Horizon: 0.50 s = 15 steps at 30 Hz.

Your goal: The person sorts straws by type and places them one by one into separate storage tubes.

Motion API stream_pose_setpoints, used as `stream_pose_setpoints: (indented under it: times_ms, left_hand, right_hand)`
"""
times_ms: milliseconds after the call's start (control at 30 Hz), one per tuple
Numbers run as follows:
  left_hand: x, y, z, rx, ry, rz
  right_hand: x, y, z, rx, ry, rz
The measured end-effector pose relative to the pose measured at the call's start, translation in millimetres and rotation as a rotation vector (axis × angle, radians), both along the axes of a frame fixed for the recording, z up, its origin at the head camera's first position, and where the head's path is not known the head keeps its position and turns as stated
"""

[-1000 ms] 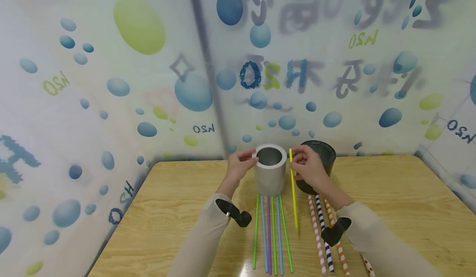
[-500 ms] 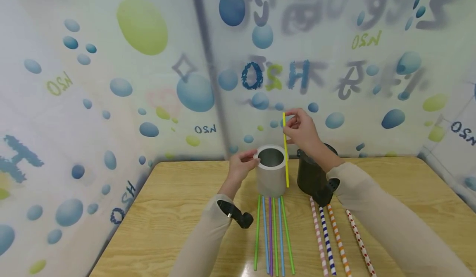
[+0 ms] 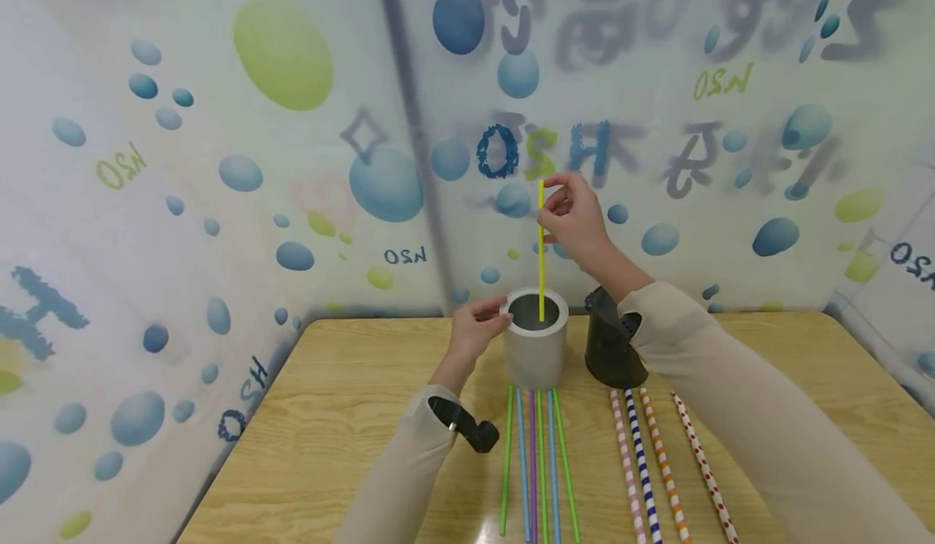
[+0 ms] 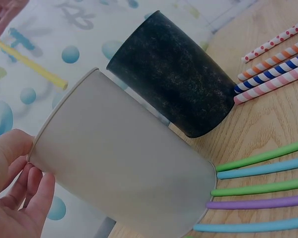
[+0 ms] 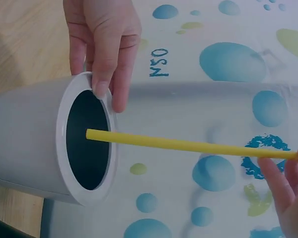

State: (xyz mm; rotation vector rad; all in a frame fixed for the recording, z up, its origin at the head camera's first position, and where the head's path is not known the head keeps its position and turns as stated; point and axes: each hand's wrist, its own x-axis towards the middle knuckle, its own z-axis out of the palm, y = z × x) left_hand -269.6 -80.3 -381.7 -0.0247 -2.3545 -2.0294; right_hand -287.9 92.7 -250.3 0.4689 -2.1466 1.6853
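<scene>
My right hand (image 3: 579, 218) pinches a yellow straw (image 3: 542, 272) near its top, between thumb and fingers. The straw stands almost upright, and its lower end overlaps the mouth of a light grey cylindrical container (image 3: 536, 359) in the head view. Seen from the right wrist, that lower end lies against the dark opening, inside the outline of the white rim. With my left hand (image 3: 473, 334) I grip the container's rim at its left side, thumb over the edge and fingers outside. From the left wrist, the straw's tip shows close by the rim.
A black container (image 3: 608, 351) stands to the right, partly hidden by my right sleeve. Several plain green, blue and purple straws (image 3: 534, 463) lie before the grey container. Pink, blue and orange striped straws (image 3: 663, 463) and a red-dotted one (image 3: 703, 459) lie farther right. A patterned wall rises behind.
My right hand has lifted the yellow straw from beside the grey container, up and leftward, to over its mouth. The left hand keeps its grip on the rim.
</scene>
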Motion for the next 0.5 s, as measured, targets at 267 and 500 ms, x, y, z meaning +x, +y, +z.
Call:
stream_pose_setpoints:
  times_ms: [267, 500]
  left_hand:
    - [-1.8, -1.0, -4.4, 0.018, 0.017, -0.018]
    - [-1.6, -1.6, -1.9, -0.006, 0.011, -0.014]
  right_hand:
    - [-6.8, -4.8, -25.8, 0.056, -0.046, 0.052]
    - [-5.2, -7.6, -49.6, 0.082, -0.111, 0.13]
